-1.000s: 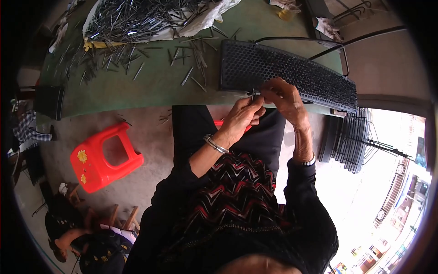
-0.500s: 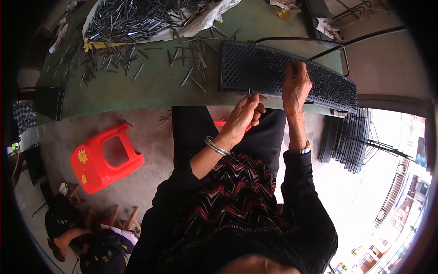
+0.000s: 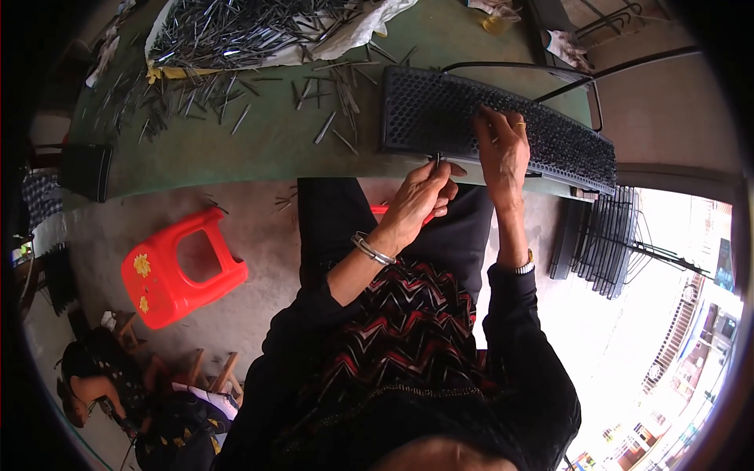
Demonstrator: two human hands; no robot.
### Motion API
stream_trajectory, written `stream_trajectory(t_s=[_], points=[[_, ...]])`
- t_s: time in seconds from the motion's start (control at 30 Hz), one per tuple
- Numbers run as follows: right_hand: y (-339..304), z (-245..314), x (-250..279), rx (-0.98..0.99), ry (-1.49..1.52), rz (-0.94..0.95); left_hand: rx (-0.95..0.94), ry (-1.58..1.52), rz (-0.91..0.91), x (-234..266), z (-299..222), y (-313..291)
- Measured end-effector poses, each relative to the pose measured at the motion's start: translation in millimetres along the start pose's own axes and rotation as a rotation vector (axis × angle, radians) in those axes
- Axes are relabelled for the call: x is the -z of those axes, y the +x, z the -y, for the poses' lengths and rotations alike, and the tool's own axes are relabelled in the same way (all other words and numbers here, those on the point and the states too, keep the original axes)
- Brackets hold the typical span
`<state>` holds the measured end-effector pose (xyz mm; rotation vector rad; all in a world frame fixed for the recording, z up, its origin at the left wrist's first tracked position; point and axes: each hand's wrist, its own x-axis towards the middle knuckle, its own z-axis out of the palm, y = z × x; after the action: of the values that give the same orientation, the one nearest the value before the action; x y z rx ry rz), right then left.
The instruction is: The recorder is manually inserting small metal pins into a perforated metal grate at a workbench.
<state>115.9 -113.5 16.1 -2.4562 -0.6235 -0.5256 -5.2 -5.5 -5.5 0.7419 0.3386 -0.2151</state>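
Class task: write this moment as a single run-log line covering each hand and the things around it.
left hand: holds thin metal pins at tray edge | right hand: fingers on black perforated tray | green table: loose pins | floor: red stool

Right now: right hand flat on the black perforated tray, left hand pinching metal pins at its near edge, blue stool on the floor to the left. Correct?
Not quite: the stool is red, not blue, as the head view shows. The rest stands: the right hand lies on the black perforated tray, and the left hand pinches metal pins at its near edge.
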Motion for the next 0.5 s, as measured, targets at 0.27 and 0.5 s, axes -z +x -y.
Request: stream_trajectory(t_s=[0.27,0.5], points=[[-6,5,40,-0.030,0.517,0.748,0.002,-0.007,0.034,0,8,3],[-9,8,38,-0.276,0.486,0.325,0.013,-0.019,0.020,1,4,1]])
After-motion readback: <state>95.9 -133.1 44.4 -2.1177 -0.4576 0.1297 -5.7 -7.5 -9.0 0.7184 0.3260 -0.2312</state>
